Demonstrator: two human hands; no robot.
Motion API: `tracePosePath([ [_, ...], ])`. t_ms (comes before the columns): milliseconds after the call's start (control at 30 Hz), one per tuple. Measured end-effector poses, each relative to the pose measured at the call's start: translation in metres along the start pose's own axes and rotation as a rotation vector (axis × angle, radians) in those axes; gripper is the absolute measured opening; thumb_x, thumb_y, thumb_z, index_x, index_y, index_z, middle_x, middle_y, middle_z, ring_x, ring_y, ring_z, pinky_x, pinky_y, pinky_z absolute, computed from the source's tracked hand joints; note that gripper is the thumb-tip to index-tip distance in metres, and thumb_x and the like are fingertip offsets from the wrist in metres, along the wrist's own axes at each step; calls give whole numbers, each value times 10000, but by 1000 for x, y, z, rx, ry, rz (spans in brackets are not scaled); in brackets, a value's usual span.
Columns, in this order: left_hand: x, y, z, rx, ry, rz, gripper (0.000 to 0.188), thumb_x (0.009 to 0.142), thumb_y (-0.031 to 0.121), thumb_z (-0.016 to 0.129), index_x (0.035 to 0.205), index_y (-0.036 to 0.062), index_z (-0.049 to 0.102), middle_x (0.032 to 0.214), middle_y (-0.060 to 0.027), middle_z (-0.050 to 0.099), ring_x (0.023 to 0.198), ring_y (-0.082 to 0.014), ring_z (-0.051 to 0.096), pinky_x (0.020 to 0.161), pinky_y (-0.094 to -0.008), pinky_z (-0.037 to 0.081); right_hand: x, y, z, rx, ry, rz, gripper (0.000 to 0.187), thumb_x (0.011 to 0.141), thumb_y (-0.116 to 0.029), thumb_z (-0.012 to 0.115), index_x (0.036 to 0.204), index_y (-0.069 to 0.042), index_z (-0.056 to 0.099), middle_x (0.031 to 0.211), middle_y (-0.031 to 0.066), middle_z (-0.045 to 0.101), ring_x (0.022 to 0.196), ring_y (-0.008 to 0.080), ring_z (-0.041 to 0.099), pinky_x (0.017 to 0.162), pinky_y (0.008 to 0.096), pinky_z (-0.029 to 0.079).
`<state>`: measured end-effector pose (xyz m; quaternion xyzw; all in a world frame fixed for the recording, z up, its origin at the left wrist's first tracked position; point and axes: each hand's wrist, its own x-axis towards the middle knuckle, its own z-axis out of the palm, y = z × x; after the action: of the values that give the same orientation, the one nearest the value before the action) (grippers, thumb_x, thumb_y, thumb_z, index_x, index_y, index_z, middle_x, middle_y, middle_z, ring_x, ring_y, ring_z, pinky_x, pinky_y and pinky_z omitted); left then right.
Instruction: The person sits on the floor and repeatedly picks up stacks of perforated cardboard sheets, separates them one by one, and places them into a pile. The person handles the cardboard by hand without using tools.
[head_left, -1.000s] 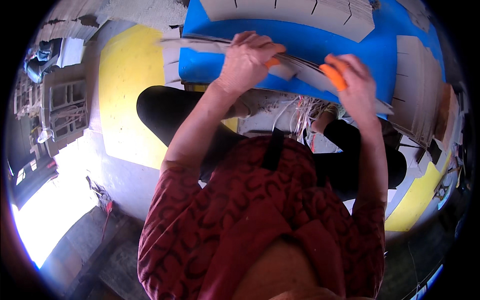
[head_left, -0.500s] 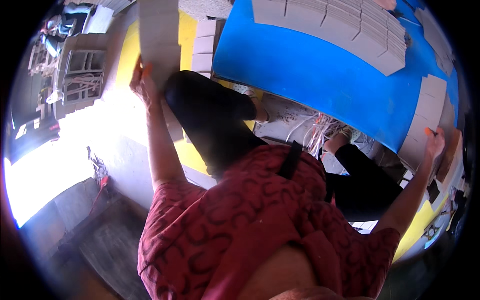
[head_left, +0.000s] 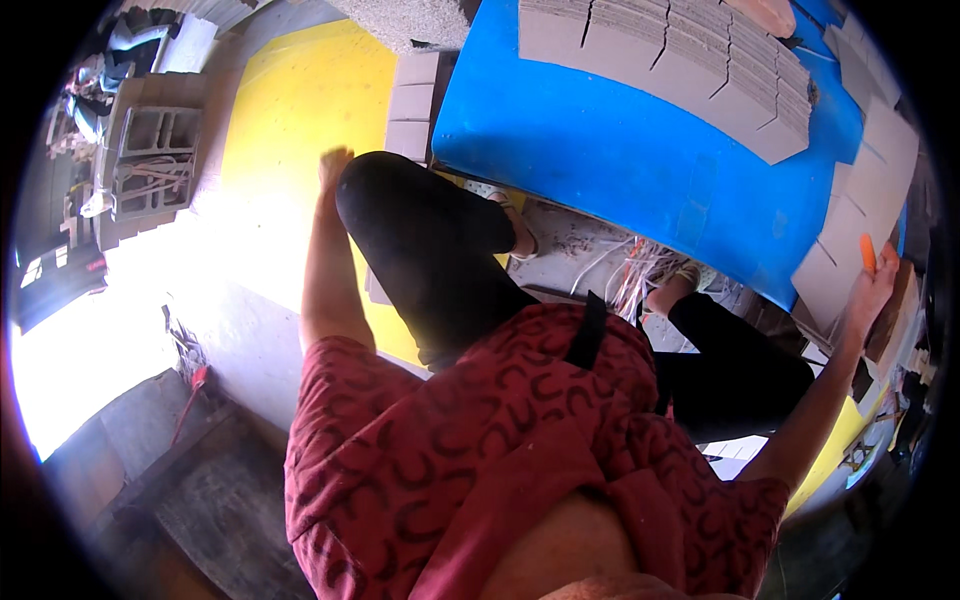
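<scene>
My left hand (head_left: 335, 165) is beside my raised left knee, over a yellow surface (head_left: 300, 100). It is small and blurred there, so its fingers do not show clearly, and no cardboard is seen in it. Out at the right, my right hand (head_left: 876, 288) grips the edge of a grey-brown slotted cardboard strip (head_left: 862, 205). An orange finger cover lies against the strip's face, with the other fingers partly hidden. That strip slants along the right end of a blue table (head_left: 600, 130).
A thick stack of slotted cardboard strips (head_left: 690, 60) stands on the far part of the blue table. More cardboard pieces (head_left: 412, 100) are piled beside the yellow surface. Pale loose straps (head_left: 645, 275) lie under the table by my feet. Plastic crates (head_left: 155, 160) stand at far left.
The long cardboard strip that was at my left hand is gone from there, baring the yellow surface. At the right, a cardboard strip has shifted upward and outward with my right hand at its edge.
</scene>
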<state>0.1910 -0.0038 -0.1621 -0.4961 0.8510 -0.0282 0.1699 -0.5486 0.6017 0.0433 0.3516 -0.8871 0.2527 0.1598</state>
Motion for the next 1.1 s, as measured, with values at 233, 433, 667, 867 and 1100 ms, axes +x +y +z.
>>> tracePosePath([
  [233, 8, 212, -287, -963, 473, 706, 196, 912, 206, 669, 1084, 139, 736, 943, -22, 728, 814, -128, 669, 755, -269, 546, 6, -203, 32, 108, -168, -249, 425, 792, 147, 486, 1183, 20, 589, 1199, 159, 583, 900, 265, 638, 764, 355, 494],
  [433, 21, 322, -293, -438, 974, 709, 204, 672, 69, 742, 866, 121, 705, 1001, -39, 692, 981, -262, 619, 851, -437, 456, 4, -262, 85, 408, -131, -380, 507, 768, 100, 559, 1259, -8, 499, 944, 218, 650, 742, 304, 669, 634, 369, 538],
  [667, 24, 319, -301, -555, 751, 775, 156, 821, 122, 756, 977, 126, 755, 897, -18, 732, 749, -130, 682, 668, -243, 551, -7, -274, 72, 423, -50, -430, 658, 739, 130, 571, 1359, -53, 455, 879, 211, 651, 701, 287, 680, 600, 359, 555],
  [867, -62, 357, -303, -804, 513, 868, 125, 783, 68, 774, 901, 42, 739, 780, -73, 719, 676, -153, 688, 646, -250, 565, -8, -322, 55, 667, 185, -495, 457, 884, 38, 591, 1326, 1, 483, 1092, 255, 646, 975, 368, 677, 811, 377, 537],
  [1100, -99, 371, -292, -926, 696, 1029, 129, 729, -12, 765, 823, 46, 697, 839, -88, 699, 762, -246, 686, 665, -301, 564, -12, -325, 87, 475, 251, -612, 451, 898, -1, 618, 1331, -6, 493, 1093, 228, 663, 1017, 320, 665, 846, 371, 525],
])
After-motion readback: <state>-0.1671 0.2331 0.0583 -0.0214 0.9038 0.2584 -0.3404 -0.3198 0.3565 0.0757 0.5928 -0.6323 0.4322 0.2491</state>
